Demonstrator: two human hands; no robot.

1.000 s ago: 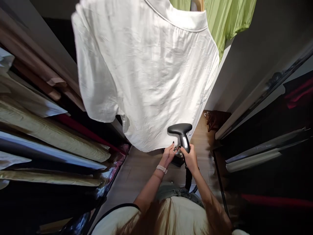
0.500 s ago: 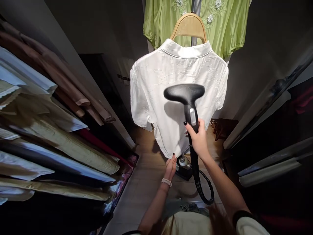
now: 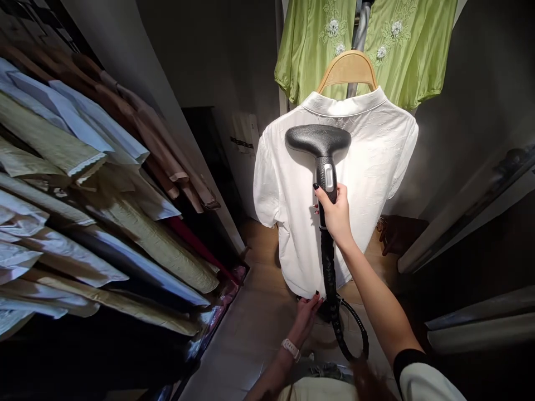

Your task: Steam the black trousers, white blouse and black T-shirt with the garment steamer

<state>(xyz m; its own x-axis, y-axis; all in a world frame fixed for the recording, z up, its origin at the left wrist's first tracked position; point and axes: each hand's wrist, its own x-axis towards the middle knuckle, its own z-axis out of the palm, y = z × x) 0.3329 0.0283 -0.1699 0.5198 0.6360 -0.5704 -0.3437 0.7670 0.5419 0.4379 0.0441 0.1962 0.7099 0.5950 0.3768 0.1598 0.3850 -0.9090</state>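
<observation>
Fingers (image 3: 320, 192) of right hand (image 3: 336, 214) grip the steamer (image 3: 318, 139); left hand (image 3: 307, 314) pinches white shirt (image 3: 376, 161) hem.

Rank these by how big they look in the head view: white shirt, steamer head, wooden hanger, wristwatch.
1. white shirt
2. steamer head and wooden hanger: these look alike, and the steamer head is nearer the camera, so their order is unsure.
3. wristwatch

A black steamer (image 3: 318, 139) before a plain white shirt (image 3: 368, 167); behind it, a green blouse (image 3: 413, 50) with white embroidered flowers.
</observation>
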